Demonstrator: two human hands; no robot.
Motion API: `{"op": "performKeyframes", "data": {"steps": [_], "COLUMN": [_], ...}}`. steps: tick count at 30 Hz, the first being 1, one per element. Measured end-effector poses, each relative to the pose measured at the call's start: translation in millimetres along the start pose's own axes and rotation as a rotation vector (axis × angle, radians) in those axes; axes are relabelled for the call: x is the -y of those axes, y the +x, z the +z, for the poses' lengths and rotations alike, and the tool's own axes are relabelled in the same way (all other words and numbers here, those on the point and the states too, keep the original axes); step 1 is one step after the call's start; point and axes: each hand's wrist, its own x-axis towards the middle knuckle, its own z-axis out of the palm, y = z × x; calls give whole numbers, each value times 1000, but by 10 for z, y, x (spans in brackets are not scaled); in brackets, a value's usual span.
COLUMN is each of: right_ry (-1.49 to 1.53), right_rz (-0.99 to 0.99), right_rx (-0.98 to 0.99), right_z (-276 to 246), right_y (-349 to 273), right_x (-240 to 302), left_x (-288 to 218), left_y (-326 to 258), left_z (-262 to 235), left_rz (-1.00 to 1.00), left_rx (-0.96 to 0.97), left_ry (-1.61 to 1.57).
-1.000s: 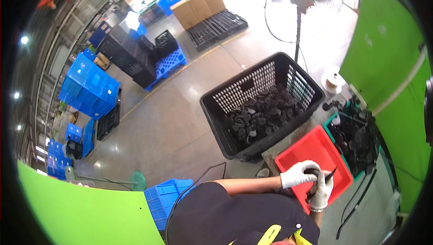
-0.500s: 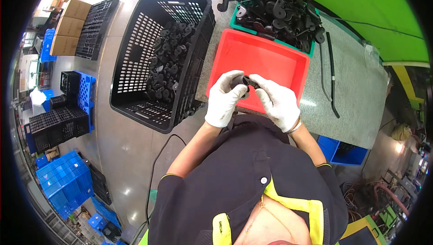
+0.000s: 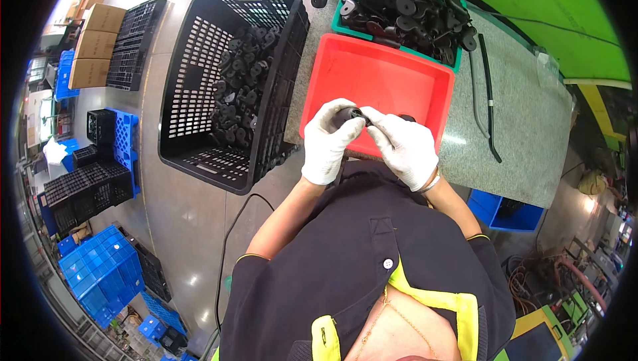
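Observation:
Both my hands wear white gloves and meet over the near side of a red tray [image 3: 372,62]. Thumb and fingers of my left hand [image 3: 325,145] are closed round a small dark, rounded part [image 3: 347,116]. My right hand [image 3: 407,152] pinches at the right end of the same part, its fingertips touching it. A further black piece [image 3: 407,118] shows just beyond the knuckles of my right hand; whether it is held or lies in the tray I cannot tell. The gloves hide much of the part.
Behind the tray stands a green crate [image 3: 339,27] heaped with black curved parts [image 3: 405,5]. To the left is a large black perforated basket [image 3: 280,89] holding similar parts. A bent black rod [image 3: 490,95] lies on the grey tabletop [image 3: 525,142]; a blue bin [image 3: 515,221] sits below its edge.
My hands have drawn slightly closer together and turned the part, which is now more covered by the fingers. A black piece has come into view beyond my right hand. The whole view has shifted a little.

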Motion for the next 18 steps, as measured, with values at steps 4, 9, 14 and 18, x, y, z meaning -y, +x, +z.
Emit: {"op": "performKeyframes", "data": {"steps": [4,9,14,18], "right_ry": [-15,7,-27,3], "right_rz": [28,88,85,422], "right_rx": [3,-9,-37,-56], "right_z": [26,40,88,-38], "right_y": [-6,-39,-120,-41], "right_x": [29,47,-36,-429], "left_x": [6,26,196,111], "left_y": [7,-10,-23,30], "left_z": [-3,24,41,-61], "left_rz": [19,13,218,81], "left_rx": [-17,-26,-59,-170], "left_ry": [-12,-25,164,39]}}
